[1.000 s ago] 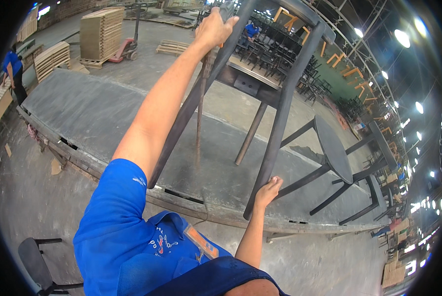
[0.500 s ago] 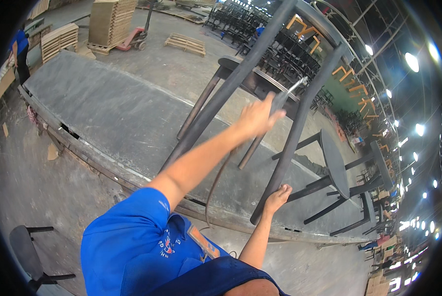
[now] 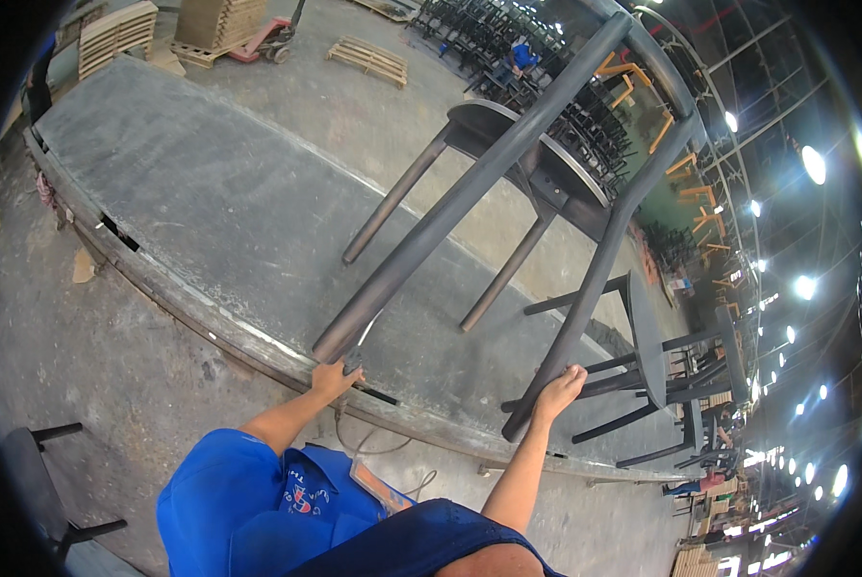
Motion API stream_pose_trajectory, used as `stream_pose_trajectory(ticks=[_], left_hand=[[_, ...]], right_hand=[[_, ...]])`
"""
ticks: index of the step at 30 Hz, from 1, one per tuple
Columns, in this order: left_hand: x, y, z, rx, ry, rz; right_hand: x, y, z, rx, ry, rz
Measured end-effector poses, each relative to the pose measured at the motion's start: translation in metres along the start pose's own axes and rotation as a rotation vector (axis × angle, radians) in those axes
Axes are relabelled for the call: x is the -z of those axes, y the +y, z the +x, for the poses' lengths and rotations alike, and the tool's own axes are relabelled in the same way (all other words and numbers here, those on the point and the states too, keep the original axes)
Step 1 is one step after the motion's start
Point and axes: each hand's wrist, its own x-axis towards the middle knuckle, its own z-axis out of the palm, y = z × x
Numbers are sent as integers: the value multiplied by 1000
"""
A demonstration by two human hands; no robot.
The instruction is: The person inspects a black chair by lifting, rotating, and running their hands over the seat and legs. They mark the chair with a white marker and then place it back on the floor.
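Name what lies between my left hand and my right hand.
In the head view, grey tabletop stretches between them; the left hand grips a dark tool, the right hand holds a dark chair leg.

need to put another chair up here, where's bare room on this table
The gray worktable is bare along its long left stretch, from its left end to the near chair. A smaller patch lies between that chair's legs, though the gun-like tool in the left hand pokes in. The right is crowded by the next chair.

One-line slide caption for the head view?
Dark chair on a grey table: left grip holds a tool near one leg, right grip holds another.
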Motion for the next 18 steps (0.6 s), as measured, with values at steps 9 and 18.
stream_pose_trajectory(ticks=[9,18], left_hand=[[-29,-10,-7,135,-46,32],[-27,-24,-10,452,46,-193]], right_hand=[[-9,-11,22,180,33,-149],[-20,-26,43,-49,-59,85]])
